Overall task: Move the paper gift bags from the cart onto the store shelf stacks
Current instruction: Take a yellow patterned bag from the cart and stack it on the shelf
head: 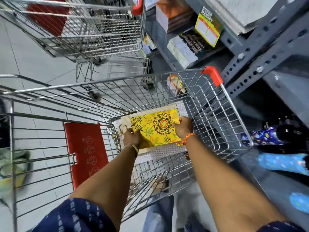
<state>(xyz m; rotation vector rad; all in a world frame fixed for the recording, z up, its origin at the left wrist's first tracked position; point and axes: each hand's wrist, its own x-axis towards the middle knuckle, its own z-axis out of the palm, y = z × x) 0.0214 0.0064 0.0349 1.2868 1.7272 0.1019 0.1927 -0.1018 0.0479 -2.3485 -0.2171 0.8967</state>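
A yellow paper gift bag with a mandala and flower print lies flat inside the wire shopping cart. My left hand grips its left edge and my right hand grips its right edge. Beneath it lie more flat bags, a cream one and a white dotted one. The grey metal store shelf stands to the right of the cart, with stacks of flat items on a lower level.
A second wire cart stands ahead on the left. A red child-seat flap hangs at the near cart's left. Blue patterned bottles lie on the shelf at right. A yellow-green price tag hangs on the shelf.
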